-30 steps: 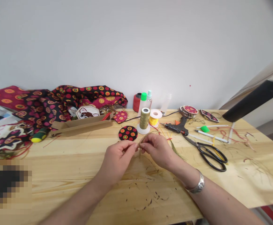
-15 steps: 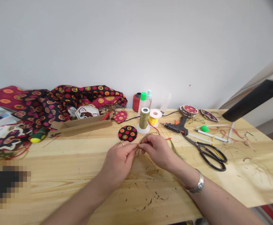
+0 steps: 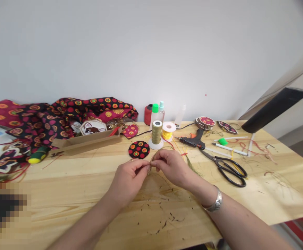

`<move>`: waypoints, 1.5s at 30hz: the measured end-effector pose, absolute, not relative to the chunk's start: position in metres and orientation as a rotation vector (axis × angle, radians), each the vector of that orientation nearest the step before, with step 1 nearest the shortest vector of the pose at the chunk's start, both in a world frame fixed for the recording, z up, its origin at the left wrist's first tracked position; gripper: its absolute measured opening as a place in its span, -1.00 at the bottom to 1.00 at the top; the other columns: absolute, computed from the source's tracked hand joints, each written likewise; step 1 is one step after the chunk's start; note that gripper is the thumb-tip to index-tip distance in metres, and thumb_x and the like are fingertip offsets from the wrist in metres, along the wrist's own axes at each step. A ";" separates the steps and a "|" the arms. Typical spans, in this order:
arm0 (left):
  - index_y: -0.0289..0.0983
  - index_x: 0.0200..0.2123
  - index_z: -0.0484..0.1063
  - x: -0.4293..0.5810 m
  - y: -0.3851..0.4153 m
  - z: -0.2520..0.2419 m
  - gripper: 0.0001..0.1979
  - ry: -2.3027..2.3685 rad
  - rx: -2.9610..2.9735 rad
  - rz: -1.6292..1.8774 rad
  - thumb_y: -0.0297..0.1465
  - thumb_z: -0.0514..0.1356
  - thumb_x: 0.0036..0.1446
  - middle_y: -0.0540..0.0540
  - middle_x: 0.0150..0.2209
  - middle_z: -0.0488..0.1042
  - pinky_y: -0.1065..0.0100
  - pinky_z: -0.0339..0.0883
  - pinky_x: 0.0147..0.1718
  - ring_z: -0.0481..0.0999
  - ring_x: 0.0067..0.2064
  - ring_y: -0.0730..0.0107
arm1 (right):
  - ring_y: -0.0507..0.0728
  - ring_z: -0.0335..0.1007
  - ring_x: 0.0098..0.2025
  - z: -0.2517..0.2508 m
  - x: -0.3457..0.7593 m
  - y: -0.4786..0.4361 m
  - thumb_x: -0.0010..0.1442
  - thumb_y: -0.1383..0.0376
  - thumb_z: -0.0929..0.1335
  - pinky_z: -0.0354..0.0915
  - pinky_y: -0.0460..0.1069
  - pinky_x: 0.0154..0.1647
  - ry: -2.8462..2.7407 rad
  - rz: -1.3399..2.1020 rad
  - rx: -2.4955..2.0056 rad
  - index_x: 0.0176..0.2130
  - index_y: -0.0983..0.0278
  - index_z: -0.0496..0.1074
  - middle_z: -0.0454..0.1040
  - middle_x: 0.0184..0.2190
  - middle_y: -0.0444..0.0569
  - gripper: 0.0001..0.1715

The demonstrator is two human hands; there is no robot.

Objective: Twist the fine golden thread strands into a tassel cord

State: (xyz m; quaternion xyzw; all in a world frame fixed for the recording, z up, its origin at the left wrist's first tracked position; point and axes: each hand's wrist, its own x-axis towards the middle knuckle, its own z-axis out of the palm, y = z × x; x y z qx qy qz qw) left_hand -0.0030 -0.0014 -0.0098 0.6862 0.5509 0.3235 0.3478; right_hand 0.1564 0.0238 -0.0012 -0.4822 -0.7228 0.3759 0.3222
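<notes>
Over the middle of the table, my left hand (image 3: 131, 178) and my right hand (image 3: 172, 167) meet fingertip to fingertip. Both pinch an olive-green thread (image 3: 164, 182), whose loose strands hang below and loop behind the right hand. The exact spot they grip is mostly hidden by the fingers. Just beyond them lies a round black patterned fabric piece (image 3: 139, 149). A cone of olive thread (image 3: 157, 133) stands behind, beside a spool of yellow cord (image 3: 168, 132). To the right of my right hand rests a green thread tassel (image 3: 192, 166).
On the right are black-handled scissors (image 3: 230, 170), a glue gun (image 3: 193, 140) and a white pen (image 3: 230, 149). Patterned cloth (image 3: 94, 104) and a cardboard tray (image 3: 86, 143) are at the left. Bottles (image 3: 154, 113) stand near the wall. Dark scraps (image 3: 164, 224) litter the front.
The view has shifted slightly, so the table things sit a little further left. Both hands keep pinching the thread, with only small finger movement.
</notes>
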 end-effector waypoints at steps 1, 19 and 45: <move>-0.22 -0.37 0.50 -0.002 -0.001 -0.009 -0.80 1.425 1.739 0.832 -0.33 0.08 0.04 0.02 -0.43 0.49 0.44 0.19 -0.41 0.38 -0.39 0.40 | -0.06 0.22 -0.55 -0.001 0.156 0.024 0.04 0.40 0.30 0.15 -0.16 -0.50 -1.896 0.989 -1.264 -0.52 0.29 0.36 0.36 -0.62 -0.18 -0.87; -0.35 -0.50 0.47 -0.002 0.004 -0.002 -0.80 1.096 1.003 0.851 -0.30 0.26 -0.14 0.05 -0.62 0.26 0.48 -0.09 -0.61 0.10 -0.58 0.59 | -0.05 0.21 -0.54 0.006 0.157 0.023 0.04 0.42 0.30 0.17 -0.13 -0.46 -1.892 0.990 -1.202 -0.53 0.30 0.36 0.33 -0.62 -0.18 -0.87; -0.37 -0.48 0.48 -0.004 0.007 -0.002 -0.79 1.039 0.696 0.797 -0.36 0.32 -0.24 0.16 -0.67 0.04 0.47 -0.33 -0.66 -0.12 -0.63 0.67 | -0.04 0.21 -0.51 0.006 0.157 0.020 0.07 0.38 0.28 0.18 -0.13 -0.44 -1.884 1.014 -1.177 -0.49 0.29 0.37 0.36 -0.56 -0.16 -0.87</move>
